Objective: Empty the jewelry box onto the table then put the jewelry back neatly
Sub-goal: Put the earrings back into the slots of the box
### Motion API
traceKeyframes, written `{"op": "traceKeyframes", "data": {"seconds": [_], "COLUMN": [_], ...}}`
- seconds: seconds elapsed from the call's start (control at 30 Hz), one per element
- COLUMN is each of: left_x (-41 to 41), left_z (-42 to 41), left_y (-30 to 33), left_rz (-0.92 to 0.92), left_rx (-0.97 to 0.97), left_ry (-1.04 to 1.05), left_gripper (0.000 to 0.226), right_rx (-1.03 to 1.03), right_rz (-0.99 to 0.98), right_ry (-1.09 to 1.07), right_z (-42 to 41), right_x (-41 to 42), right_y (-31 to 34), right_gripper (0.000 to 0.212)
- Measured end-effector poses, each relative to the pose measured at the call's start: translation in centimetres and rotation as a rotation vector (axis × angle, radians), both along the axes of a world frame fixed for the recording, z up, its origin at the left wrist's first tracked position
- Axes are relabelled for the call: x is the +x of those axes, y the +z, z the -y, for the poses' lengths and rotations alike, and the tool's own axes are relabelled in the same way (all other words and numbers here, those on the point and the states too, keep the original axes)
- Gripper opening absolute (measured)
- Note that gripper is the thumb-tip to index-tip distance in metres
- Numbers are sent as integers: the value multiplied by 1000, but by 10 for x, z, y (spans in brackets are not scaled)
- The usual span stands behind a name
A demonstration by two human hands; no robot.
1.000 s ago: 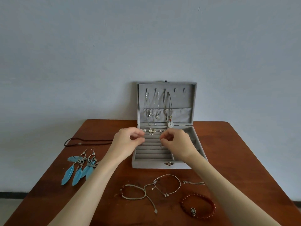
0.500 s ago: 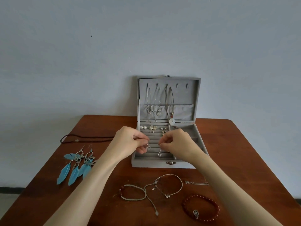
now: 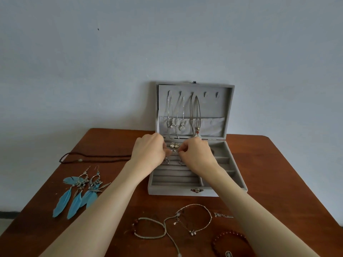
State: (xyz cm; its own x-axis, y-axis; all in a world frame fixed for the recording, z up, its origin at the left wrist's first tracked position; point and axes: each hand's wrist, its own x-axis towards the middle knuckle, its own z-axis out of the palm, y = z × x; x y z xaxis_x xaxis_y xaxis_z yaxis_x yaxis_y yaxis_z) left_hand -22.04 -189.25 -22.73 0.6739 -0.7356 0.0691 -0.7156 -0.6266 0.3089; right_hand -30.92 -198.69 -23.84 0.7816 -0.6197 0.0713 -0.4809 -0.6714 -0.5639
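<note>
Blue feather earrings lie on brown wooden table, far left. Your left hand and right hand hover over ring-roll rows of open grey velvet jewelry box, fingers curled, pinching small silver pieces; exact item too small to tell. Rows run left-right, directly beneath fingertips. Bracelets remain nearer you, right hand closer.

No legible text, label, brand, number or sign appeared anywhere in the view; the box, the jewelry and the surface bore no readable markings.
</note>
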Motion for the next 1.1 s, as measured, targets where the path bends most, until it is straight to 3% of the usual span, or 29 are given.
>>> {"op": "traceKeyframes", "data": {"seconds": [0.27, 0.5, 0.7, 1.1], "left_x": [7, 9, 10, 12], "left_z": [16, 10, 7, 18], "left_y": [-3, -1, 3, 1], "left_rz": [-131, -241, -231, -210], "left_rx": [-5, -45, -35, 63], "left_ry": [65, 15, -27, 86], "left_gripper": [33, 12, 19, 15], "right_rx": [-20, 42, 46, -74], "right_rz": [-34, -9, -17, -94], "right_ry": [-25, -14, -2, -31], "right_z": [0, 3, 5, 11], "right_x": [6, 3, 6, 12], "right_y": [-1, 1, 1, -12], "right_gripper": [24, 25, 23, 20]}}
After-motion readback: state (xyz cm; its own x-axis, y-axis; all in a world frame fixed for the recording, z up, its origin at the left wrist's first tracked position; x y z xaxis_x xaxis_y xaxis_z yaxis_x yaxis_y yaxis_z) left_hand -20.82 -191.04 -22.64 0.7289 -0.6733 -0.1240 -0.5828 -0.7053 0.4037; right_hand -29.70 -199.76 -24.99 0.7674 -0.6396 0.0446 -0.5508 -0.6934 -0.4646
